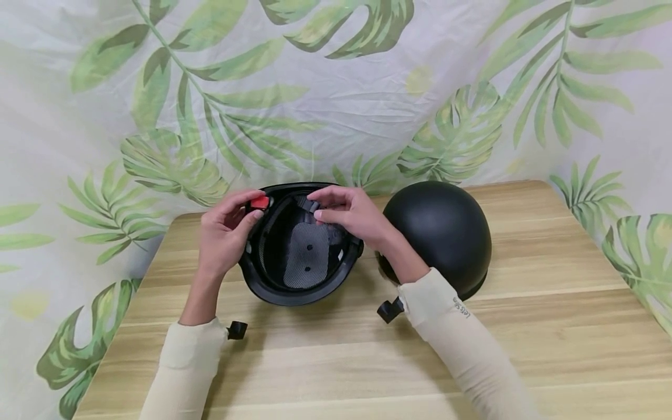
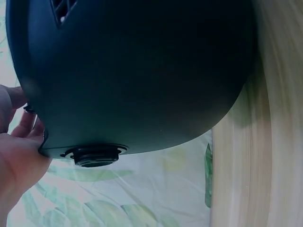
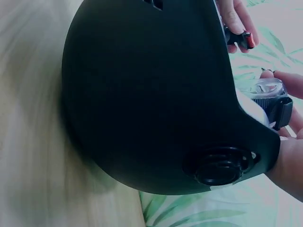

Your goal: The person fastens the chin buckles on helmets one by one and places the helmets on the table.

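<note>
A black helmet (image 1: 301,296) lies upside down on the table, its padded inside facing up. At its left rim, my left hand (image 1: 223,236) pinches a black and red strap buckle (image 1: 259,202) between thumb and fingers. On the other side, my right hand (image 1: 359,216) reaches over the opening and pinches a small dark strap end (image 1: 313,207). The right wrist view shows a black strap piece (image 3: 279,112) with clear plastic by the right fingers (image 3: 289,82). Across from them is the red part of the buckle (image 3: 249,40), held by the left hand.
A second black helmet (image 1: 438,233) sits dome up at the right, close behind my right forearm. The wooden table (image 1: 567,280) ends at the back against a leaf-patterned cloth (image 1: 357,111). Black wrist mounts (image 1: 237,330) stick out from both sleeves.
</note>
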Demonstrator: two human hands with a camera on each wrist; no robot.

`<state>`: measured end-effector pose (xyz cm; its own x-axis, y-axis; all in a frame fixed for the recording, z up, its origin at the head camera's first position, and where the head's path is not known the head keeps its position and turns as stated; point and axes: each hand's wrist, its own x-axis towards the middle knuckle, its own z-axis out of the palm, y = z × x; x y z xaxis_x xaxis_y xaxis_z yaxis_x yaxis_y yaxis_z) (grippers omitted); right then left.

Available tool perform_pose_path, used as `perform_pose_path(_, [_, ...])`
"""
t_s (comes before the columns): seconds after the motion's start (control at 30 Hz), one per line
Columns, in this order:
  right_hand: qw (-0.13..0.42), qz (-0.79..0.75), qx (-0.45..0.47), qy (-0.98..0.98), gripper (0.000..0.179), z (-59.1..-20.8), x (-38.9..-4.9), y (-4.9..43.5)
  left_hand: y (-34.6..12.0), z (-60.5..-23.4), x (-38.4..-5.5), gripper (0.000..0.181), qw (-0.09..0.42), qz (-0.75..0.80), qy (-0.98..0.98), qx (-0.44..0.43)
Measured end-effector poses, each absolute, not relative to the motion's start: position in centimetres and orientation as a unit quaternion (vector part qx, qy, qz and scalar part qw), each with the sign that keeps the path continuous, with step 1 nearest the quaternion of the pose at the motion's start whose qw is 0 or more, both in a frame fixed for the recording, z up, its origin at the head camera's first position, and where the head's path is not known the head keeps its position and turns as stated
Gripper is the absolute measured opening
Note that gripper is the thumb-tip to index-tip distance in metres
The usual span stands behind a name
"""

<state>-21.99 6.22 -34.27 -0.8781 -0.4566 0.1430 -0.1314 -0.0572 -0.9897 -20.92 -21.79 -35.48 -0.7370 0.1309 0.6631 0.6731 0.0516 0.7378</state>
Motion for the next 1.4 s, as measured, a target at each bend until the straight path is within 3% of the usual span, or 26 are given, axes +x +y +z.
perform_pose_path(0.4, [0.108,-0.674,-0.224,0.695,0.034,-34.2,-21.7,5.8,-21.1,-35.3,-20.3,0.044,0.210,-0.580,-0.729,-0.297])
perform_pose_path(1.0, [0.138,-0.686,-0.232,0.676,0.031,-33.9,-22.1,5.1,-20.7,-35.2,-20.0,0.047,0.198,-0.593,-0.723,-0.294])
perform_pose_path(1.4, [0.154,-0.700,-0.239,0.655,0.028,-34.4,-22.6,4.9,-20.9,-35.3,-20.3,0.032,0.199,-0.544,-0.760,-0.296])
